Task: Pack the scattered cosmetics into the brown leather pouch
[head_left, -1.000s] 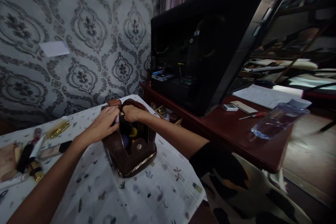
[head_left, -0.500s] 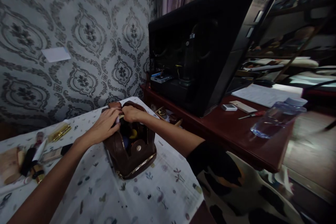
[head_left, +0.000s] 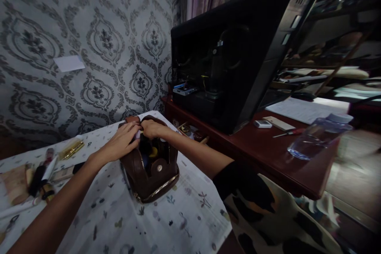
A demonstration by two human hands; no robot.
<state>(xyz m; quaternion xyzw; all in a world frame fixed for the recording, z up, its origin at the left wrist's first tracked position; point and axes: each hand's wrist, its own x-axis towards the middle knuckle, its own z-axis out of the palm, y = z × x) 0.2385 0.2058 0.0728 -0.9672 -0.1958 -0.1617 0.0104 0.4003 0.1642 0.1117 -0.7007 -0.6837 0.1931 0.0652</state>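
A brown leather bag (head_left: 139, 182) stands unzipped on the patterned white cloth, its mouth gaping and a round snap on its front flap. My left hand (head_left: 123, 143) lies over the bag's left rim, fingers bent around it. Something pale lilac shows by its fingertips. My right hand (head_left: 151, 129) is at the far side of the opening, with its fingers curled and their tips hidden against the bag's inside. What it pinches, if anything, I cannot make out. Deeper in the bag are a yellow thing (head_left: 153, 152) and a dark blue thing (head_left: 145, 160).
Cosmetics, among them a tan tube (head_left: 16, 184) and a gold case (head_left: 73, 149), lie on the cloth (head_left: 119, 222) at left. Rightward, a red-brown desk (head_left: 297, 170) bears a black computer case (head_left: 253, 67), a water bottle (head_left: 318, 137), a screwdriver (head_left: 287, 132) and papers (head_left: 309, 109).
The whole view has shifted slightly, so everything sits a little further right. Both hands keep nearly the same places on the bag.
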